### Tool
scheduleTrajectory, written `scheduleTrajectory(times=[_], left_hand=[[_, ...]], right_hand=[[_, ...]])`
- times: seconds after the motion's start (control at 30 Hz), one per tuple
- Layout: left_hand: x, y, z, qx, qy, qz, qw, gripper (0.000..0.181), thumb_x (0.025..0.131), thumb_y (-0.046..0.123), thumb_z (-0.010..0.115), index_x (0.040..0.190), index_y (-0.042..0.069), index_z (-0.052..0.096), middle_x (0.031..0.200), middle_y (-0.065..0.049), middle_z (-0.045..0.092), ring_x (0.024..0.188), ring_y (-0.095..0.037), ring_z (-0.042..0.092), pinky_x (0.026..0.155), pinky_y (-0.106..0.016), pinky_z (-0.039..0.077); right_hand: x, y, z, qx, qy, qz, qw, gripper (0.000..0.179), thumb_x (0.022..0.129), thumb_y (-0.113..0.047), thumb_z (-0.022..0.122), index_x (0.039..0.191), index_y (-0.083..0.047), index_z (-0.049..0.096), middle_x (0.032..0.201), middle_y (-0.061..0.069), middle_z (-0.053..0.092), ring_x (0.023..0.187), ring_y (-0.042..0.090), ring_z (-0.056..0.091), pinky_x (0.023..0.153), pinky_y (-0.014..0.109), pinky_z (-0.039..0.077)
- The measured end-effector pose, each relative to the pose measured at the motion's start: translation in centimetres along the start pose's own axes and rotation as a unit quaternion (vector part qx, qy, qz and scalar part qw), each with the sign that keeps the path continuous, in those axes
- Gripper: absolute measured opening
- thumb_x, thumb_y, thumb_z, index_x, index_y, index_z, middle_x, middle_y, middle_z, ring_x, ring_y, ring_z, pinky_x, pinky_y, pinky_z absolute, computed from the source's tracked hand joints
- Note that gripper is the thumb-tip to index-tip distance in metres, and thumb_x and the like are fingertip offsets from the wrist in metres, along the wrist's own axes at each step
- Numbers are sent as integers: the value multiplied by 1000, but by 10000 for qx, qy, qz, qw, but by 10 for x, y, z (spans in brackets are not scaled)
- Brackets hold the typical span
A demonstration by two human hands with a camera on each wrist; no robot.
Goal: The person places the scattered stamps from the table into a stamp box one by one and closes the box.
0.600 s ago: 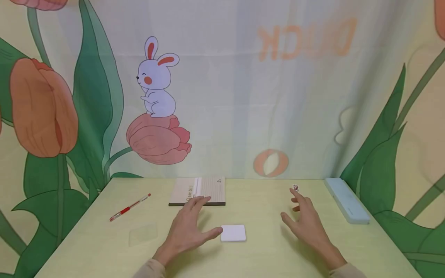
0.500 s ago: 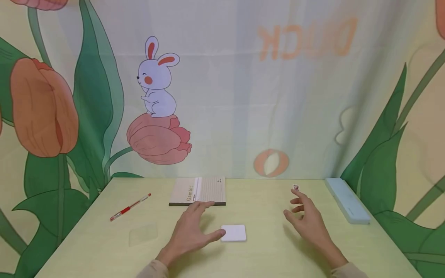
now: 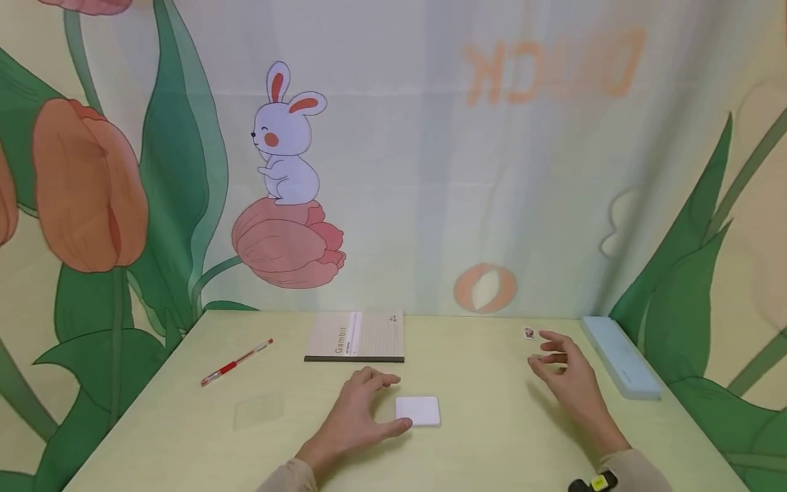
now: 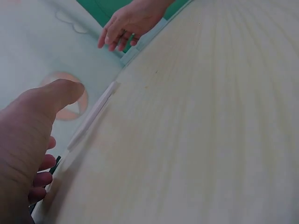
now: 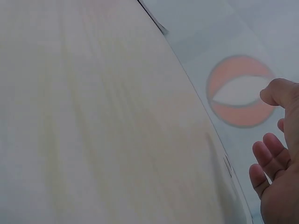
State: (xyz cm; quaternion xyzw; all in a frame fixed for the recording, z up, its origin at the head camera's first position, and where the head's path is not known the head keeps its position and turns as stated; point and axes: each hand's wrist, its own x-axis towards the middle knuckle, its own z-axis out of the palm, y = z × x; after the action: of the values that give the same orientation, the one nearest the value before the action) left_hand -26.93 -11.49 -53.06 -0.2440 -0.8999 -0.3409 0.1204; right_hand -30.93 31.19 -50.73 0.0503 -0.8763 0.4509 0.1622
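Observation:
A flat white rectangle with rounded corners (image 3: 421,411) lies on the table, seen edge-on as a thin slab in the left wrist view. My left hand (image 3: 363,417) is just left of it, fingers loosely bent and thumb tip at its near left corner; whether the thumb touches it I cannot tell. My right hand (image 3: 573,383) hovers at the right, fingers relaxed and no object visible in them. Beyond its fingertips is a small white sticker-like piece with a dark print (image 3: 529,333). Right of that hand lies a long light-blue case (image 3: 622,359).
A beige notebook (image 3: 375,335) marked "Gambit" lies at the back of the table. To the left are a pen with a red grip (image 3: 236,362) and a faint transparent sheet (image 3: 258,411). A printed curtain (image 3: 418,171) hangs behind the table.
The left hand has moved toward me and right, uncovering the notebook's front edge. My right hand has shifted right, away from the small printed piece. The head view has turned slightly.

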Motion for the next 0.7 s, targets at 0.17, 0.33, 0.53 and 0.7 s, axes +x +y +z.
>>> scheduleTrajectory(times=[0.17,0.33,0.53,0.7], left_hand=[[-2,-3,4,259,-215,19,9994,68,84,61,90,135,19,76,130,2,61,126,-19,52,108,-51,43],[-2,-2,5,300,-335,108,9989,55,85,54,89,130,24,77,130,5,57,124,-17,47,106,-45,40],[-1,-3,5,368,-360,111,9986,51,86,50,87,130,26,76,130,6,55,122,-16,45,103,-43,39],[-1,-4,3,354,-351,122,9987,51,87,50,87,130,25,76,130,6,55,122,-16,45,103,-42,39]], right_hand=[[10,10,-2,-14,61,-31,10000,61,108,-32,76,161,-12,53,144,17,64,113,11,62,88,18,46],[23,19,-5,-74,80,-31,9999,59,108,-30,77,159,-10,55,142,20,65,113,17,63,87,17,46],[41,28,-7,-118,-33,-20,9999,59,110,-30,74,159,-6,53,141,25,63,120,34,63,84,15,50],[54,36,-11,-130,-179,92,9997,61,110,-31,73,160,-5,51,140,26,62,121,38,62,82,17,53]])
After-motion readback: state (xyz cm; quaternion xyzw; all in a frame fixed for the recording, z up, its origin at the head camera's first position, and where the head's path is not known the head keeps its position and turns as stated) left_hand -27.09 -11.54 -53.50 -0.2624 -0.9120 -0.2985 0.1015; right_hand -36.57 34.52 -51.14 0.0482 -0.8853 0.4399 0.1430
